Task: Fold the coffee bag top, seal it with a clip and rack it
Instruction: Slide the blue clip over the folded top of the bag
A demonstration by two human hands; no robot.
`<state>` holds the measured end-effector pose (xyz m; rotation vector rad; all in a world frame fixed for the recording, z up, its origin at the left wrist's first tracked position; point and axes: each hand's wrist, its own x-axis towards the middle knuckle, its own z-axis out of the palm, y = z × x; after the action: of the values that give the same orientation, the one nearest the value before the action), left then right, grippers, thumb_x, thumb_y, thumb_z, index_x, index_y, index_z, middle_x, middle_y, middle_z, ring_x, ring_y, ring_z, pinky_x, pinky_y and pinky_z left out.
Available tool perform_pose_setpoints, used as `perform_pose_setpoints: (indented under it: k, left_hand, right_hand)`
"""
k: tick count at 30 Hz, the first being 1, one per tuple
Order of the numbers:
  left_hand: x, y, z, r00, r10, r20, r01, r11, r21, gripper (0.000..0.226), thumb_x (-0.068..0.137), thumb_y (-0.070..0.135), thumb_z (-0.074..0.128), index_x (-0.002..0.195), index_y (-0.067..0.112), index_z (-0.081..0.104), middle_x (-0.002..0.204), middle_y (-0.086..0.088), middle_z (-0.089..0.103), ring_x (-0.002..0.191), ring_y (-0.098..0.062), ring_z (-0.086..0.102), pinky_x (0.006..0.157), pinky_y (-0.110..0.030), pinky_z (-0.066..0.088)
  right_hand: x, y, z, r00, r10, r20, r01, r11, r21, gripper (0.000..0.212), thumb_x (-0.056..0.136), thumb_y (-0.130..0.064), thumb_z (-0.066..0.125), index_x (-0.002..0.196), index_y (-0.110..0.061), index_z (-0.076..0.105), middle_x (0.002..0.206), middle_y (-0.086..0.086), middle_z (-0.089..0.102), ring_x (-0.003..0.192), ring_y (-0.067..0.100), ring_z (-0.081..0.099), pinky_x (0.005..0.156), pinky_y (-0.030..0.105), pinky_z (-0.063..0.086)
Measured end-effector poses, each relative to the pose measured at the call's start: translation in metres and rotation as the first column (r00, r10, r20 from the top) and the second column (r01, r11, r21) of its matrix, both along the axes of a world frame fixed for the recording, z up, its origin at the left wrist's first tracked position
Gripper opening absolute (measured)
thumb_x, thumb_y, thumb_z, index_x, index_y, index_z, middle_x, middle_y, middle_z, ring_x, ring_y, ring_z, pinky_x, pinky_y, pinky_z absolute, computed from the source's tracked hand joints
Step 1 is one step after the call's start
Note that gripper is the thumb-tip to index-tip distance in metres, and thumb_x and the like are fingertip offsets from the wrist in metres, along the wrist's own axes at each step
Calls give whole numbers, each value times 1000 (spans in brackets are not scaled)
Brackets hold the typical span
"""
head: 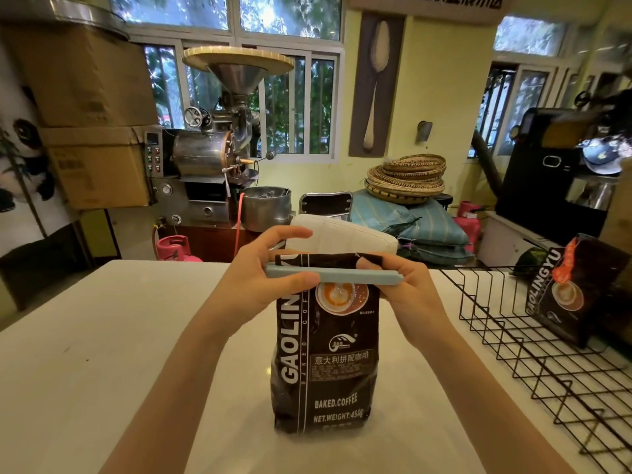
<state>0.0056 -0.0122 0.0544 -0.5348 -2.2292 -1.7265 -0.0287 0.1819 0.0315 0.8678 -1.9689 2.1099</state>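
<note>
A dark brown coffee bag [325, 364] stands upright on the white table [102, 354], its top folded over. A long pale blue clip [355, 276] lies across the fold, just below the top edge. My left hand [263, 278] pinches the clip's left end, thumb in front and fingers behind the bag. At the clip's right end, my right hand [403, 289] grips the clip and the bag's top corner. To the right, a black wire rack [533, 340] holds a second coffee bag [574, 292] leaning in its far slots.
A white chair back [342, 234] stands just behind the bag past the table's far edge. Beyond are a coffee roaster [208, 159], cardboard boxes [92, 131], stacked woven baskets [407, 177] and a black machine [561, 165] at the right.
</note>
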Motion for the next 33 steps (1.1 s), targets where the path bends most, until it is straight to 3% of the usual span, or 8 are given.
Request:
perform_pose_setpoints:
  k: [4,10,14,17,20,23,30,33]
  left_hand:
    - [-1,4,-4,1000,-4,15,4,1000,-11,43,63,30,75,101,41,58,100,-9,65,88,-23,66,70,-31,59]
    - [-1,4,-6,999,17,28,-18,1000,20,43,59,31,67,100,37,59,96,-5,66,87,-16,67,65,-23,58]
    - [-1,9,-8,998,55,11,-55,998,41,40,57,32,68,95,38,60,97,-8,65,85,-23,67,66,-24,58]
    - [0,12,-10,993,117,-2,-116,991,64,38,55,33,68,92,38,60,97,-8,65,86,-24,66,66,-27,59]
    - [0,15,-11,985,170,-2,-169,982,87,38,54,33,69,91,36,61,97,-13,65,87,-29,66,69,-35,59]
    - [2,16,-12,983,183,0,-182,978,106,38,54,34,69,91,35,61,96,-17,65,86,-32,66,72,-42,58]
    - [0,13,-13,986,169,6,-168,978,127,35,55,32,68,90,34,62,92,-15,66,83,-30,67,62,-29,60]
    - [0,12,-12,985,170,-16,-168,982,84,37,54,35,68,89,39,61,97,-11,65,88,-28,65,70,-34,59]
  right_hand:
    - [1,4,0,1000,4,15,-4,1000,30,22,87,-16,50,85,-25,70,73,-14,73,75,2,67,64,12,52]
    - [-1,10,4,993,62,97,-81,975,207,30,95,-34,31,106,-42,58,110,-7,64,101,9,61,74,11,51]
    - [-7,20,6,941,201,270,-246,959,141,41,86,-61,28,124,-50,41,129,-6,52,118,18,54,100,38,44]
    - [-14,31,5,932,189,310,-249,955,164,60,78,-61,49,133,-47,28,130,2,53,111,22,61,103,45,42]
    - [-14,35,3,981,81,176,-131,947,295,68,72,-38,65,134,-34,35,116,6,65,105,20,64,99,43,47]
    - [-13,33,2,1000,12,24,-19,951,308,26,74,-39,69,98,-30,65,89,-7,70,93,14,65,95,41,49]
    - [-12,28,0,1000,10,-1,-10,987,163,17,68,-35,63,83,-29,68,77,-10,69,84,9,64,87,32,51]
    - [-13,28,-1,1000,22,-8,-21,992,125,12,73,-25,63,83,-25,69,71,-14,69,78,3,63,78,21,53]
